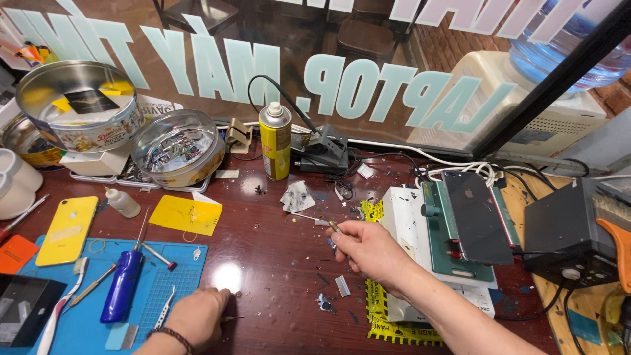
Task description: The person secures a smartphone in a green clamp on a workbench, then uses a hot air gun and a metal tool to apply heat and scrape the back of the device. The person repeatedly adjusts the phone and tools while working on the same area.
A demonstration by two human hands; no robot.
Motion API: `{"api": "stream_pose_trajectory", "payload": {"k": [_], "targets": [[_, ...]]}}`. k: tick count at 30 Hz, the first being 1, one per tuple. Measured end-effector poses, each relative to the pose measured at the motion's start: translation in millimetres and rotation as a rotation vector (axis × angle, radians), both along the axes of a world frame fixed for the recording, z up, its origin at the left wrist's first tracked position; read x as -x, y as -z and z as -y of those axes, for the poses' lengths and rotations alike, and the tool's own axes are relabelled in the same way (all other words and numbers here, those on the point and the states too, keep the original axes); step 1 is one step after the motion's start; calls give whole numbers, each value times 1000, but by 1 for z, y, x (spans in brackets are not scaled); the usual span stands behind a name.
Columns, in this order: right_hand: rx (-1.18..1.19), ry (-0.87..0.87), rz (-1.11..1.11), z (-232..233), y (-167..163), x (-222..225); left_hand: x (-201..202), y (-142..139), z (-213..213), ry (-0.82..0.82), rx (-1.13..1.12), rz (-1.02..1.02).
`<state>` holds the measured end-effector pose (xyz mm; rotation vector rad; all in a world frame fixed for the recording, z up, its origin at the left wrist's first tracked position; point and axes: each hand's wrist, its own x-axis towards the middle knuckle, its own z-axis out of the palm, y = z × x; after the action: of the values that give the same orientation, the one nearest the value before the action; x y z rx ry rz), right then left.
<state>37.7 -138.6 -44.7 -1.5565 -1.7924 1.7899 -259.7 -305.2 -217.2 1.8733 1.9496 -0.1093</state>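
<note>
Item, small metal-tipped tool [332,225]: I see it pinched between thumb and fingertips of my right hand [368,250], held just above the dark wooden bench [276,263], left of the dark phone [474,215]. The fingers are closed on it; only its short tip shows.

Item, left hand [197,315]: resting on the bench well left of the phone, at the edge of the blue work mat [164,276]. A thin dark point [233,319] sticks out from under it; I cannot tell whether the fingers grip it or merely lie over it.

Item, the phone: lying back-up on a green fixture [437,236], which sits on a white box.

Item, left of the phone on the mat: blue-handled screwdriver [121,286], tweezers [164,307], yellow phone shell [67,230].

Item, behind and left of the phone: yellow spray can [275,140], upright; two round tins [177,148].

Step in hand, as I judge it: a pause between tool work, the tool raised over scattered scraps. A next move would call for a steady tip and care near the phone's edge.
</note>
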Motion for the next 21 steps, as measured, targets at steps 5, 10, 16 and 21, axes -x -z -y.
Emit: {"api": "stream_pose_trajectory", "payload": {"k": [5, 10, 16, 21], "targets": [[2, 11, -25, 0, -4, -5, 16, -9, -10, -242, -9, -17], [12, 57, -21, 0, -6, -9, 78, -36, -29, -609, -2, -183], [8, 140, -61, -1, -6, -14, 81, -44, -40, -623, -64, -129], [-113, 162, -199, 6, -23, -24, 15, -91, -97, -719, -163, 624]]}}
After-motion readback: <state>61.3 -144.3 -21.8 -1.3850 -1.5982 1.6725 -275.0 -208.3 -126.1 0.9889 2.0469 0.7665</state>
